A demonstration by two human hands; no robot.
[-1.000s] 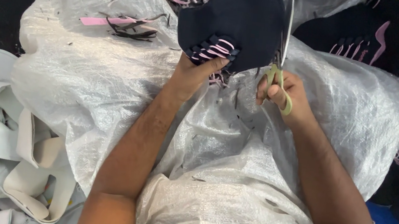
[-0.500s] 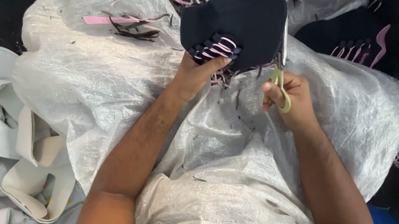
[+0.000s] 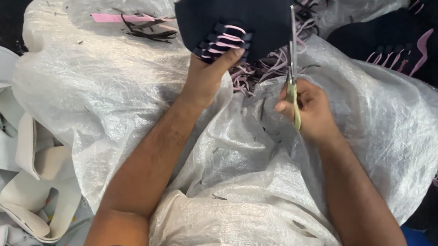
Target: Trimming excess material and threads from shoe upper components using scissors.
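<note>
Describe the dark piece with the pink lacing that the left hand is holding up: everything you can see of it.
The dark navy piece looks like soft fabric or foam, rounded at its lower edge, with a row of short dark tabs threaded by pink laces near the bottom. The left hand holds it raised over the white woven sack, thumb pressed on the laced part. Its top runs out of frame. The scissors in the right hand point up along its right edge, blades at or touching that edge; loose pink strips hang beneath.
</note>
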